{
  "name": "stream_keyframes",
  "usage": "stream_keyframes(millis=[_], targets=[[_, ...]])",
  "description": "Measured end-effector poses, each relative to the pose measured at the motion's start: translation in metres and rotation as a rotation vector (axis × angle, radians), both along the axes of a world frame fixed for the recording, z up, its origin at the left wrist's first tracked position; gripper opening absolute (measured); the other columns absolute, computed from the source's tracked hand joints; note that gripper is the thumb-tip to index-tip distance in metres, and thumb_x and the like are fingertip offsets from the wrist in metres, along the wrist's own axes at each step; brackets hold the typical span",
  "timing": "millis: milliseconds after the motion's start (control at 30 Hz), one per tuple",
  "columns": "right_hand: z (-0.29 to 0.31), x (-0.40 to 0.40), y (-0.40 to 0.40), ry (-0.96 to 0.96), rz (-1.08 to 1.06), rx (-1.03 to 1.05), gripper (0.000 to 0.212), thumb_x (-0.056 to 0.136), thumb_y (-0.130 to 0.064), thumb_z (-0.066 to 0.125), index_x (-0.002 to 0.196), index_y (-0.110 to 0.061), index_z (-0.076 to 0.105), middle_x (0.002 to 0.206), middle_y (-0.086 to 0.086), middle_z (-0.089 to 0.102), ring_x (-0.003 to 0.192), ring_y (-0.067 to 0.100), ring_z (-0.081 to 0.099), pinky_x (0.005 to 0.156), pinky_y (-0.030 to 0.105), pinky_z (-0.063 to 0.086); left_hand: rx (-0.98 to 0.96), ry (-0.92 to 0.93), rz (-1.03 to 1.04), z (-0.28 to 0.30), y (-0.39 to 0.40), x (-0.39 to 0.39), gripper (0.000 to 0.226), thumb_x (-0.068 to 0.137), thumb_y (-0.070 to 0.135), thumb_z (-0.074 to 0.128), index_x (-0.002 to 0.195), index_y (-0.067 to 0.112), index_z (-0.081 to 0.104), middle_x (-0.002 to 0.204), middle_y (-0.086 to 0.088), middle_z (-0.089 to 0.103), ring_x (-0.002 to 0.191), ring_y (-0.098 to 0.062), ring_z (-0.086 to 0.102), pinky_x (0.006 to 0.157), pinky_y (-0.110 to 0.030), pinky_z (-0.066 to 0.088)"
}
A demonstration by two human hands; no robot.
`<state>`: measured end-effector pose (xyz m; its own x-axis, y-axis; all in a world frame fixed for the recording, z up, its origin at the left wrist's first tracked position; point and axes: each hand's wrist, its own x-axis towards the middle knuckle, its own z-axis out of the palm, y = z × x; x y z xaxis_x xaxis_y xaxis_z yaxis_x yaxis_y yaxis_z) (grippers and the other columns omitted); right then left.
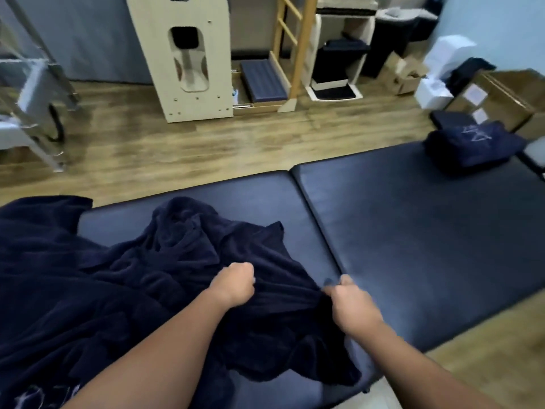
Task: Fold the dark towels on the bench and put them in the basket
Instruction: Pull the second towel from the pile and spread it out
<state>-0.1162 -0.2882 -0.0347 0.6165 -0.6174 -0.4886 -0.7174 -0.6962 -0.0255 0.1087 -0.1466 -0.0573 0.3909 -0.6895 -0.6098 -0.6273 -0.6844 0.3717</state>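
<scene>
Towels, dark navy, lie heaped on the near left part of the padded bench (427, 231); the crumpled towel (188, 261) on top spreads from the hands away to the far left, its bulk wholly on the left hand's side; both hands grip one near edge of it, the left hand (234, 283) curled into the cloth, the right hand (349, 301) pinching a bunched corner just right of it, close together; judging by this, the coming move is to draw the hands apart rightward onto the bare bench, so the edge stretches left to right; a folded towel (474, 146) rests at the far right end; which container in the room is the basket I cannot tell.
</scene>
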Motion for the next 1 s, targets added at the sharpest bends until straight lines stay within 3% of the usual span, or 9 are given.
stream_keyframes(millis=[67, 167, 300, 367, 433, 500, 600, 767, 1000], targets=[[0.006, -0.016, -0.021, -0.008, -0.141, -0.059, 0.038, 0.09, -0.004, 0.038, 0.111, -0.026, 0.062, 0.105, 0.003, 0.036, 0.083, 0.036, 0.063, 0.077, 0.043, 0.054, -0.072, 0.181, -0.001, -0.001, -0.016, -0.009, 0.015, 0.096, 0.012, 0.045, 0.082, 0.013, 0.052, 0.082, -0.002, 0.059, 0.072, -0.018, 0.052, 0.066, -0.035, 0.045], [0.008, -0.032, -0.031, -0.042, -0.317, -0.12, 0.034, 0.091, -0.006, 0.041, 0.116, -0.021, 0.058, 0.105, 0.003, 0.034, 0.075, 0.035, 0.059, 0.074, 0.04, 0.051, -0.216, 0.04, 0.075, 0.008, -0.034, -0.007, 0.01, 0.099, 0.023, 0.048, 0.108, 0.019, 0.049, 0.088, 0.001, 0.06, 0.077, -0.021, 0.058, 0.069, -0.037, 0.048], [0.003, -0.032, 0.0, -0.153, -0.402, -0.073, 0.035, 0.096, -0.031, 0.057, 0.124, -0.017, 0.041, 0.117, 0.008, 0.042, 0.086, 0.037, 0.064, 0.074, 0.04, 0.048, -0.081, -0.252, 0.017, 0.01, -0.045, 0.026, 0.087, 0.094, 0.019, 0.053, 0.156, 0.039, -0.004, 0.094, -0.003, 0.064, 0.077, -0.025, 0.059, 0.065, -0.039, 0.05], [-0.001, -0.026, 0.019, -0.121, -0.451, -0.013, 0.046, 0.094, -0.048, 0.056, 0.122, -0.017, 0.039, 0.119, 0.011, 0.057, 0.1, 0.037, 0.065, 0.082, 0.042, 0.052, 0.035, -0.221, 0.029, 0.003, -0.047, 0.042, 0.101, 0.094, 0.027, 0.06, 0.154, 0.045, -0.019, 0.092, -0.001, 0.064, 0.075, -0.023, 0.064, 0.064, -0.037, 0.056], [-0.006, -0.019, 0.039, -0.045, -0.509, 0.054, 0.062, 0.087, -0.064, 0.057, 0.122, -0.016, 0.041, 0.122, 0.009, 0.058, 0.11, 0.035, 0.063, 0.084, 0.042, 0.05, 0.117, -0.182, 0.059, -0.003, -0.05, 0.049, 0.095, 0.094, 0.037, 0.064, 0.156, 0.043, -0.009, 0.1, -0.003, 0.065, 0.075, -0.024, 0.068, 0.063, -0.036, 0.058], [-0.013, -0.014, 0.056, 0.003, -0.526, 0.096, 0.083, 0.081, -0.068, 0.065, 0.135, -0.013, 0.034, 0.129, 0.009, 0.047, 0.115, 0.032, 0.059, 0.084, 0.04, 0.048, 0.128, -0.209, 0.019, -0.006, -0.052, 0.05, 0.064, 0.097, 0.039, 0.06, 0.148, 0.03, 0.022, 0.107, -0.006, 0.064, 0.083, -0.028, 0.068, 0.073, -0.041, 0.059], [-0.023, -0.011, 0.071, 0.008, -0.486, 0.124, 0.098, 0.089, -0.048, 0.068, 0.156, -0.014, 0.006, 0.132, 0.015, 0.046, 0.11, 0.033, 0.061, 0.086, 0.039, 0.049, 0.124, -0.28, -0.077, -0.006, -0.051, 0.042, 0.012, 0.101, 0.027, 0.049, 0.11, 0.02, 0.054, 0.11, -0.004, 0.063, 0.093, -0.027, 0.062, 0.082, -0.044, 0.057], [-0.033, -0.012, 0.079, -0.086, -0.345, 0.102, 0.057, 0.091, -0.007, 0.053, 0.145, -0.011, 0.033, 0.107, 0.008, 0.066, 0.094, 0.029, 0.068, 0.07, 0.034, 0.045, -0.05, -0.271, -0.011, 0.005, -0.064, 0.025, 0.013, 0.1, 0.03, 0.044, 0.088, 0.024, 0.048, 0.104, -0.004, 0.063, 0.097, -0.03, 0.061, 0.08, -0.04, 0.05], [-0.018, -0.057, 0.046, -0.004, -0.139, 0.046, 0.074, 0.094, -0.009, 0.041, 0.159, -0.029, 0.014, 0.124, 0.009, 0.052, 0.1, 0.036, 0.065, 0.079, 0.04, 0.049, -0.317, -0.12, 0.178, 0.017, -0.104, 0.015, 0.023, 0.098, 0.022, 0.05, 0.077, 0.022, 0.04, 0.092, -0.007, 0.063, 0.086, -0.031, 0.054, 0.077, -0.04, 0.048]])
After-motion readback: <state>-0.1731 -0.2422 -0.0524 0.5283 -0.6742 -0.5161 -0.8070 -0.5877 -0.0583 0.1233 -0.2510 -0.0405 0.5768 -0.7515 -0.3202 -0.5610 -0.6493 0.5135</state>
